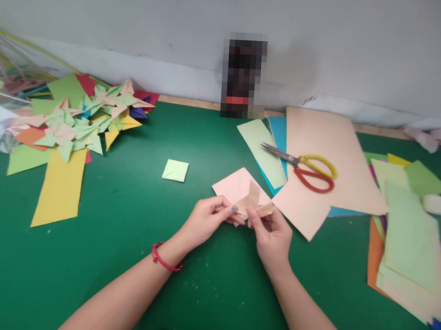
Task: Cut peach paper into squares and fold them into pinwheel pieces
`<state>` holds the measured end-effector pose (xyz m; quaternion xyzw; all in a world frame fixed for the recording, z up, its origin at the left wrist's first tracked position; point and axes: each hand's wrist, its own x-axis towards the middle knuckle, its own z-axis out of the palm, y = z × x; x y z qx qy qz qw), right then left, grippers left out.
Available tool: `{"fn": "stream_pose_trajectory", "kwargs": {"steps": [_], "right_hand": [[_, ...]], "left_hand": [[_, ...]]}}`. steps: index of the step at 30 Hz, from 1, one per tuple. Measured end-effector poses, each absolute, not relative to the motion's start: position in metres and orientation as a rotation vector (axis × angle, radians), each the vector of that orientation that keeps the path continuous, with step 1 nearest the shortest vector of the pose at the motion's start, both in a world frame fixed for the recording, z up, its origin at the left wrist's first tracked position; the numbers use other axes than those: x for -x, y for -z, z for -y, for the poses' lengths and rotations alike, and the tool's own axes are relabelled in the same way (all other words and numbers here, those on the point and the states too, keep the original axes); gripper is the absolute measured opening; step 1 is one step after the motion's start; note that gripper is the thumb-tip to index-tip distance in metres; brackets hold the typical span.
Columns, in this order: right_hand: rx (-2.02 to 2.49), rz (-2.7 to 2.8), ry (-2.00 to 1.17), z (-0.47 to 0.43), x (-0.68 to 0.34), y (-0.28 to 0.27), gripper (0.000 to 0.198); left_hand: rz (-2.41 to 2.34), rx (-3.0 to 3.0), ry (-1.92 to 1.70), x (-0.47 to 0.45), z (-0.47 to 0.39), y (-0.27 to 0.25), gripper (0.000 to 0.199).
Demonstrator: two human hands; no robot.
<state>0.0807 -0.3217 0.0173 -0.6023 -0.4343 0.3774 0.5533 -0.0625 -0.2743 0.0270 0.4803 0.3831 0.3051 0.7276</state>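
My left hand and my right hand pinch a small piece of folded peach paper between them, fingers closed on its lower edges. Part of the fold stands up, and my fingertips cover its lower side. Just behind it lies a flat peach paper square on the green table. To the left of my hands rests a small folded light green paper square. Another peach paper sheet lies to the right of my right hand.
Scissors with yellow and red handles lie on a large peach sheet. Folded paper stars are heaped at the left by a clear plastic bag. Coloured paper strips pile up at the right. A blurred-out object stands against the wall.
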Motion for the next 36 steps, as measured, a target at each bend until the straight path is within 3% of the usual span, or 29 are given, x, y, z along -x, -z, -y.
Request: {"fn": "stream_pose_trajectory", "kwargs": {"steps": [17, 21, 29, 36], "right_hand": [[1.339, 1.007, -1.155, 0.3233, -0.0825, -0.02, 0.021], [1.374, 1.052, -1.167, 0.3238, -0.0818, -0.0222, 0.023], [1.365, 1.117, -1.151, 0.3204, -0.0817, -0.0165, 0.016], [1.482, 1.194, -1.062, 0.3243, -0.0824, -0.0148, 0.021]], "left_hand": [[-0.924, -1.25, -0.581, 0.0625, 0.2747, -0.0332, 0.021], [-0.954, -1.276, -0.551, 0.0628, 0.2756, -0.0326, 0.03], [-0.929, -1.161, -0.596, 0.0615, 0.2762, -0.0291, 0.026], [-0.948, -1.218, -0.587, 0.0618, 0.2762, -0.0313, 0.032]]}}
